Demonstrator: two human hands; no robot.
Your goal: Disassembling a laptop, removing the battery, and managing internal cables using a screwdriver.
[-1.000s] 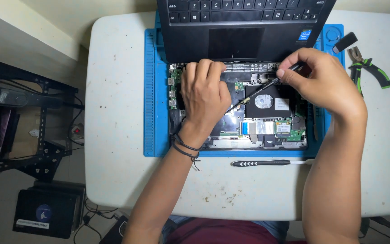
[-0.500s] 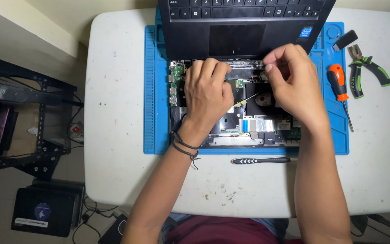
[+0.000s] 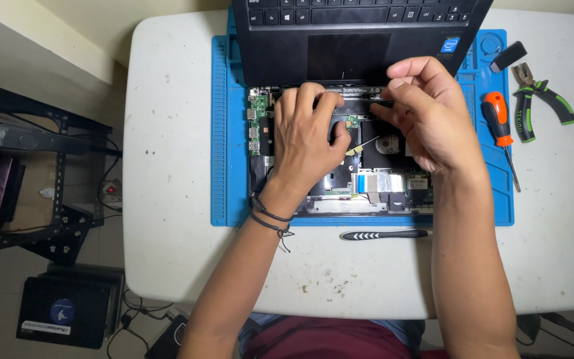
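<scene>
Opened laptop base [image 3: 367, 183] lies on blue mat [image 3: 227, 133] mid-table, far edge. Left hand [image 3: 307, 143] rests flat on internals, fingers loosely curled, gripping nothing. Right hand [image 3: 426, 113] pinches thin dark tool [image 3: 381, 104]. Orange screwdriver [image 3: 497, 123] and pliers [image 3: 539, 100] right; blue sticker [image 3: 449, 45] on palmrest.

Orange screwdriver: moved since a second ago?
Yes. The orange screwdriver was in the right hand over the open laptop base; now it lies on the blue mat, beside the pliers.
</scene>
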